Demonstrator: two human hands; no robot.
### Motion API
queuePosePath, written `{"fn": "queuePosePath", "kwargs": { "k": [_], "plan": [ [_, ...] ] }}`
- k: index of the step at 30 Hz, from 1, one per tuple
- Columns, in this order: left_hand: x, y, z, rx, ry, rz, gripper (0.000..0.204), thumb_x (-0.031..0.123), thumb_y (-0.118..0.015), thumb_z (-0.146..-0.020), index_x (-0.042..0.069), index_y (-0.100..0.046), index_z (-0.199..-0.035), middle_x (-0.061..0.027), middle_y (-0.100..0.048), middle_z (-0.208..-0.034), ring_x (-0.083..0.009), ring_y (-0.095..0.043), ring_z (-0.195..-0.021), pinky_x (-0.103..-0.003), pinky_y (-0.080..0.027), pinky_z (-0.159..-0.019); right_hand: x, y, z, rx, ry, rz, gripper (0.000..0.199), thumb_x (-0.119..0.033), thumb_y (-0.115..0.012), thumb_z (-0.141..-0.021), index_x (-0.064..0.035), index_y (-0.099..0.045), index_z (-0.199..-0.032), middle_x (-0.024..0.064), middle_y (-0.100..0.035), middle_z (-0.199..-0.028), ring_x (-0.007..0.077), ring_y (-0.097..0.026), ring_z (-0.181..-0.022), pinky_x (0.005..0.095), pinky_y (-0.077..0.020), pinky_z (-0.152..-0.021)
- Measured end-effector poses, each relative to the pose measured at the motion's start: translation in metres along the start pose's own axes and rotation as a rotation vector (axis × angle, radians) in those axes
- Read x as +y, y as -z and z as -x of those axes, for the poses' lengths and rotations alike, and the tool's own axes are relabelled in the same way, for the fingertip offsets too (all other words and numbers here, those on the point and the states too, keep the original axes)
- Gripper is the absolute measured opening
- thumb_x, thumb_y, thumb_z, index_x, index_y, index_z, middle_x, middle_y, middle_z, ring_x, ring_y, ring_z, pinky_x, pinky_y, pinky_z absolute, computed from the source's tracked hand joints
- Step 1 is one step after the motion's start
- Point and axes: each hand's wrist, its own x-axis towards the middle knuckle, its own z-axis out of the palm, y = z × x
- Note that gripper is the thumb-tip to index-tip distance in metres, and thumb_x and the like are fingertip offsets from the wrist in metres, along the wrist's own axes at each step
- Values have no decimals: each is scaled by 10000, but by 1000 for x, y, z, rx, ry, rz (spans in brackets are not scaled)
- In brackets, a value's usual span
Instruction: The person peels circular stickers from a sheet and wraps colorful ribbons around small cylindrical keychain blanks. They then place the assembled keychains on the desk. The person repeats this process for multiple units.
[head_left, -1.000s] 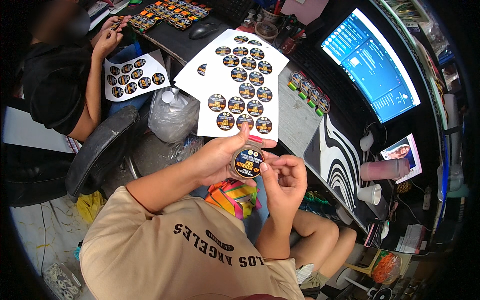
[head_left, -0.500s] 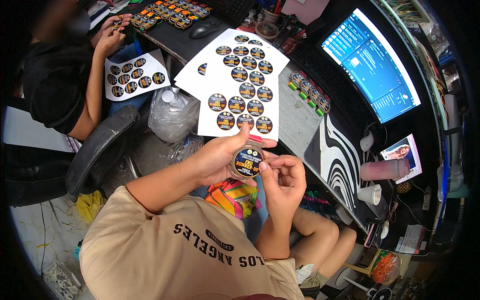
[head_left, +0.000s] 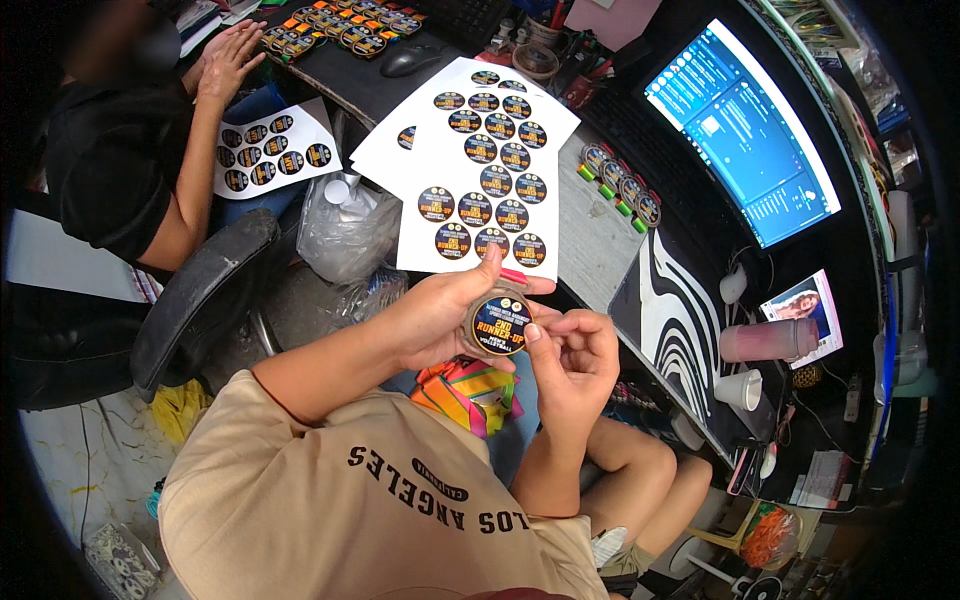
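A round medal (head_left: 470,330) with a metal-coloured rim and a red ribbon end (head_left: 513,275) at its top lies across the fingers of my left hand (head_left: 435,315), which is closed round it. Over its face sits a dark round sticker (head_left: 500,325) with orange and white print. The thumb of my right hand (head_left: 575,365) rests on the sticker's right edge, its other fingers curled behind. Whether the sticker is fully stuck down I cannot tell. Multicoloured ribbons (head_left: 465,395) are bunched on my lap, just below the medal.
Sheets of round stickers (head_left: 480,215) overhang the desk in front. Several medals (head_left: 620,185) lie by the keyboard, more (head_left: 340,28) at the far left. A bottle (head_left: 770,340) and white cup (head_left: 738,390) stand right. At left, a co-worker (head_left: 120,170) sits beyond a black chair (head_left: 205,300).
The sticker and my right thumb have shifted slightly right and the medal is turned a little. The co-worker's hands have gone from holding a small thing to being pressed flat together.
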Motion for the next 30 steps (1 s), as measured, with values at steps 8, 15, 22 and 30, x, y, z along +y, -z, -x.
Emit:
{"fn": "queuePosePath", "kwargs": {
  "k": [8,15,22,30],
  "plan": [
    [2,-3,2,18,4,10,705,545,-216,-1016,-26,-434,-1366,-156,-645,-1142,-217,-676,-988,-332,-630,-673,1,-1,1,-16,-14,-1,240,102,-663,-841,-23,-505,-971,70,-646,-919,15,-481,-703,148,-359,-602],
    [2,-4,2,37,-9,13,659,519,-227,-1027,-10,-443,-1357,-139,-641,-1140,-211,-679,-977,-320,-633,-648,3,-1,0,-19,1,24,238,98,-669,-839,-25,-508,-964,67,-647,-923,11,-479,-701,146,-353,-599],
    [1,-3,2,37,-35,-25,730,543,-197,-1013,-54,-417,-1372,-193,-616,-1187,-242,-671,-1017,-346,-635,-718,3,-2,1,-13,-6,48,233,89,-679,-836,-24,-514,-956,91,-669,-967,7,-477,-699,145,-352,-597],
    [0,-4,3,63,-13,-63,718,532,-174,-1020,-35,-442,-1369,-157,-633,-1172,-226,-665,-1036,-340,-611,-804,-1,-7,2,3,40,210,205,87,-683,-819,-13,-533,-916,104,-682,-976,-2,-439,-646,146,-327,-552]
  ]
}}
